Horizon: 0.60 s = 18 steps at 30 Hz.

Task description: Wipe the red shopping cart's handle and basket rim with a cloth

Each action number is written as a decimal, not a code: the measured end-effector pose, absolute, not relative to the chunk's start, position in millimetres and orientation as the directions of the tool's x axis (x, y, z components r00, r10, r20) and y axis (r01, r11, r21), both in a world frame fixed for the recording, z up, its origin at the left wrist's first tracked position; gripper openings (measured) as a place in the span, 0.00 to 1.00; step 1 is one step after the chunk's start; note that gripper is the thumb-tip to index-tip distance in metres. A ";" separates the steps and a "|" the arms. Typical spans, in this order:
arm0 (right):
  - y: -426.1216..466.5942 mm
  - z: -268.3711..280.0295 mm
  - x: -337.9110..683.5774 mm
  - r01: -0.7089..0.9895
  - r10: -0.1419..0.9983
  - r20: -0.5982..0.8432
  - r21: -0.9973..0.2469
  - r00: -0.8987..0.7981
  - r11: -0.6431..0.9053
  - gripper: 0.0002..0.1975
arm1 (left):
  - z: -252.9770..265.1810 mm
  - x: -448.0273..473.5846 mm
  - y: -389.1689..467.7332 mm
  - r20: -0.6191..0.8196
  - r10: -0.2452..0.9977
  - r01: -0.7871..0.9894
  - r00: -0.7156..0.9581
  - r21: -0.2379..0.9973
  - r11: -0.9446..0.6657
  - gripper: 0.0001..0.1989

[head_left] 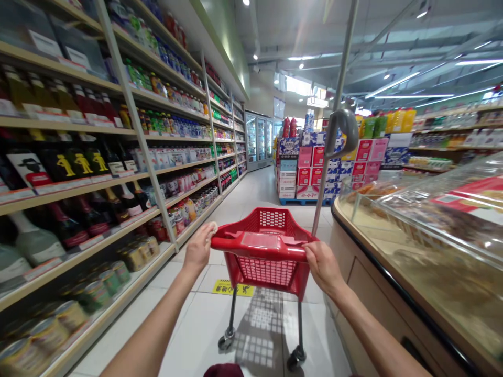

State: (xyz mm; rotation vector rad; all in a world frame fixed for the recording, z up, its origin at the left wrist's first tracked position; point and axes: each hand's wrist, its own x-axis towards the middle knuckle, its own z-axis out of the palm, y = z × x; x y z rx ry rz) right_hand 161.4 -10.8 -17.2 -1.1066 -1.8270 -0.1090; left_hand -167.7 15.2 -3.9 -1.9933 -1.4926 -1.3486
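A red plastic shopping cart [267,269] stands in front of me in the aisle, with its basket of pierced walls pointing ahead. My left hand [199,245] is closed around the left end of its handle [261,241]. Something small and whitish shows by those fingers, too blurred to name. At the handle's right end, my right hand [323,264] is wrapped around the bar. A tall metal pole [329,157] rises at the cart's right side and carries a grey hook [346,132]. Two casters show below.
Shelves [118,180] of bottles and cans line the left side. On the right runs a glass-topped display counter [356,209]. Stacked boxes [310,173] stand ahead on a blue pallet [293,201], with glass-door fridges [259,139] behind. A yellow floor sticker [226,287] lies below the cart.
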 end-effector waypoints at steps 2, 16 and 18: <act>-11.9 -18.8 162.0 0.731 0.637 0.765 -0.379 -0.098 0.568 0.11 | -3.6 -171.1 16.3 0.819 0.572 0.872 -0.042 0.310 -0.379 0.15; -21.8 -19.9 161.8 0.739 0.588 0.807 -0.362 -0.058 0.569 0.12 | 6.3 -41.4 4.3 0.844 0.514 0.836 0.152 0.167 -0.522 0.13; -22.5 -18.9 162.0 0.740 0.594 0.801 -0.356 -0.071 0.570 0.12 | 7.2 -13.8 -0.5 0.802 0.466 0.774 0.374 0.006 -0.633 0.14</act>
